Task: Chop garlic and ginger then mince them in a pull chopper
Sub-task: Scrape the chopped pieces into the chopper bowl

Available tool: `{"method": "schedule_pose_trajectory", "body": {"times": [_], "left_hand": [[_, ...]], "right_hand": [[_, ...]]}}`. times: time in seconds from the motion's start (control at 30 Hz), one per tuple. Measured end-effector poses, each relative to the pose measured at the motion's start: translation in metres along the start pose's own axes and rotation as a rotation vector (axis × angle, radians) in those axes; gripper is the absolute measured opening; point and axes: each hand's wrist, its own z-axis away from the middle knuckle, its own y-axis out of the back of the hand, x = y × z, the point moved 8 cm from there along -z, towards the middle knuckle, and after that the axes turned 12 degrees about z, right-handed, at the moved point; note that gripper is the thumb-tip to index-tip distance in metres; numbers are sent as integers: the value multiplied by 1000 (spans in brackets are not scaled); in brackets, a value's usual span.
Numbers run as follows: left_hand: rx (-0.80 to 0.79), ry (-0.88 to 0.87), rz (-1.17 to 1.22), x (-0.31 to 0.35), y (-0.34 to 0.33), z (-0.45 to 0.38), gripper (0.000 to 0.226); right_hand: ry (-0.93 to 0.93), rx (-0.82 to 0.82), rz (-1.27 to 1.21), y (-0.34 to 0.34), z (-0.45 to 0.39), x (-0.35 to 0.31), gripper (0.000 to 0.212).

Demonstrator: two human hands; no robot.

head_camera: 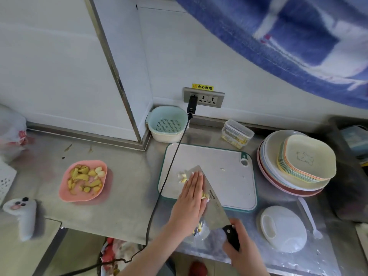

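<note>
Head view: right hand (pixel 242 249) clamped on the cleaver (pixel 211 204) handle at 5 o'clock. Left hand (pixel 191 198) flat, fingers together, pressing chopped garlic (pixel 183 177) against the blade over the cutting board (pixel 219 168). Pink bowl (pixel 83 181) of ginger at 9 o'clock. Chopper lid (pixel 282 228) at 4 o'clock. Keep blade level and palm firm, or pieces spill.

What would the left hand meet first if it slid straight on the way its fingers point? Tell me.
The left hand lies flat on the cleaver, fingers pointing away and slightly right. Past the blade tip comes bare cutting board, then probably the clear lidded container; depth is unclear.
</note>
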Motion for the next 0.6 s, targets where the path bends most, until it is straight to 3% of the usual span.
{"method": "schedule_pose_trajectory", "body": {"times": [0.37, 0.5, 0.6], "left_hand": [[7, 99, 159, -13, -34, 61, 55], [43, 3, 183, -6, -29, 70, 61], [74, -118, 117, 4, -23, 76, 44]], "right_hand": [[92, -113, 143, -16, 25, 19, 34], [91, -102, 174, -11, 25, 19, 34], [95, -93, 181, -10, 25, 19, 32]]}}
